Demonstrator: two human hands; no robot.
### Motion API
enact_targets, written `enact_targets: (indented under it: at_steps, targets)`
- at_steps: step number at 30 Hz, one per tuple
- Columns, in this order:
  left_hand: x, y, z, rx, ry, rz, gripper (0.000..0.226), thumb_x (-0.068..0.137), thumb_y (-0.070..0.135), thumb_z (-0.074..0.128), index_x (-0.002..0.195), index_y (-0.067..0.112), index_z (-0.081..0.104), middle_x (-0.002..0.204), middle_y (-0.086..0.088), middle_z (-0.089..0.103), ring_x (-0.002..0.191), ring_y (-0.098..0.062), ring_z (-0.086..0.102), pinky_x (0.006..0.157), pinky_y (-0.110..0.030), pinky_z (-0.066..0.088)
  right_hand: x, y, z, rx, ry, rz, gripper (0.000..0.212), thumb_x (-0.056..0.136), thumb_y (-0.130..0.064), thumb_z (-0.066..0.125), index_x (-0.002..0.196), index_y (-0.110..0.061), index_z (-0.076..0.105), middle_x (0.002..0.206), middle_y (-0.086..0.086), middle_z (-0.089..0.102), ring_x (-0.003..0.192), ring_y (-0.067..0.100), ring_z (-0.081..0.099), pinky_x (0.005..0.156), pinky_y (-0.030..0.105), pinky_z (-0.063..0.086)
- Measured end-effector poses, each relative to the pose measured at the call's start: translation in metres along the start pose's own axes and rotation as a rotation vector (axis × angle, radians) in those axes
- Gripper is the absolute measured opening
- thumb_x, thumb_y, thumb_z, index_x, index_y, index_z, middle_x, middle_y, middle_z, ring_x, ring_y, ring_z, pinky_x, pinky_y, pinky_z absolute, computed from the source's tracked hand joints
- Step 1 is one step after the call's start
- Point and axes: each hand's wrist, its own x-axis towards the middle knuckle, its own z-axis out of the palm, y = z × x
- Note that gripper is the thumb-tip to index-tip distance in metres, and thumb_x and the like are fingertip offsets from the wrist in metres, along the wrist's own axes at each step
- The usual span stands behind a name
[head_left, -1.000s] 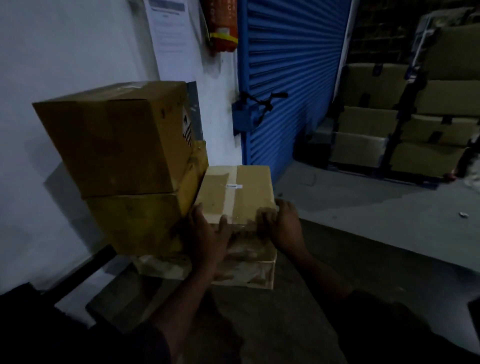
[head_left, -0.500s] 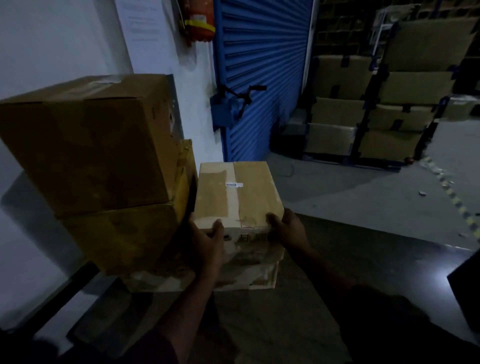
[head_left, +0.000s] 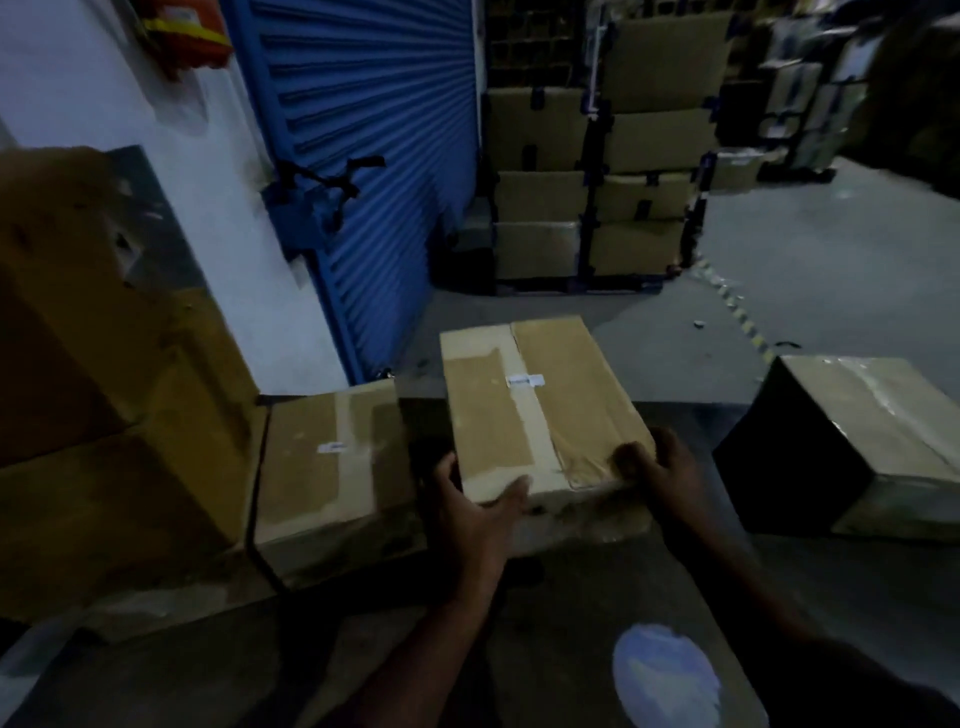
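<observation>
The taped carton (head_left: 540, 410) sits at the centre of the frame, long axis pointing away from me, with a small white label on its tape seam. My left hand (head_left: 467, 504) grips the near left corner, thumb laid over the top edge. My right hand (head_left: 660, 473) grips the near right corner, fingers curled over the top edge onto the glossy tape. Whether the underside rests on anything cannot be determined in this light. A second carton (head_left: 327, 467) lies just beside it at left centre, against the large stacked cartons (head_left: 104, 364) at the left edge. A dark box (head_left: 857, 447) stands apart at right centre. The blue roller shutter (head_left: 374, 156) fills the upper centre. Hazards: both grips act on the near end only, so the unsupported far end may drop and pull the carton away from me. Fingers on smooth tape may slip. A sideways swing may strike either neighbouring box.
</observation>
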Motion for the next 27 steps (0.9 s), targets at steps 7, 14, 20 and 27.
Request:
enact_targets:
  at_steps: [7, 14, 20, 27]
  targets:
    - [-0.097, -0.051, 0.083, 0.056, -0.113, -0.166, 0.099, 0.04, 0.062, 0.089, 0.12, 0.034, 0.039, 0.121, -0.004, 0.053, 0.106, -0.023, 0.06, 0.086, -0.046, 0.056, -0.026, 0.107, -0.092, -0.017, -0.006, 0.198, 0.035, 0.09, -0.03, 0.065, 0.122, -0.019, 0.06, 0.109, 0.007, 0.067, 0.092, 0.02, 0.066, 0.078, 0.039, 0.055]
    - [-0.182, -0.06, 0.101, 0.187, -0.317, -0.391, 0.062, 0.07, 0.025, 0.089, 0.107, 0.01, 0.041, 0.1, -0.006, 0.053, 0.092, -0.023, 0.054, 0.076, -0.031, 0.041, -0.017, 0.134, -0.145, -0.193, -0.02, 0.173, 0.029, 0.09, -0.023, 0.064, 0.119, -0.028, 0.058, 0.107, 0.001, 0.067, 0.094, 0.018, 0.066, 0.086, 0.048, 0.056]
    - [-0.205, -0.045, 0.121, 0.213, -0.833, -0.478, 0.024, 0.088, 0.021, 0.075, 0.08, 0.009, 0.056, 0.068, -0.002, 0.064, 0.056, -0.007, 0.061, 0.055, -0.02, 0.051, 0.0, 0.15, -0.137, -0.892, -0.148, -0.13, 0.041, 0.092, -0.031, 0.055, 0.133, -0.027, 0.055, 0.147, -0.002, 0.046, 0.138, 0.025, 0.036, 0.113, 0.057, 0.014]
    - [-0.129, -0.015, 0.123, 0.401, -0.796, -0.036, 0.027, 0.089, 0.041, 0.07, 0.073, 0.02, 0.066, 0.068, 0.004, 0.071, 0.064, -0.013, 0.069, 0.071, -0.031, 0.059, -0.051, 0.138, -0.077, -0.655, -0.08, -0.308, 0.046, 0.073, -0.04, 0.046, 0.1, -0.014, 0.071, 0.112, 0.006, 0.067, 0.1, 0.029, 0.056, 0.086, 0.041, 0.048]
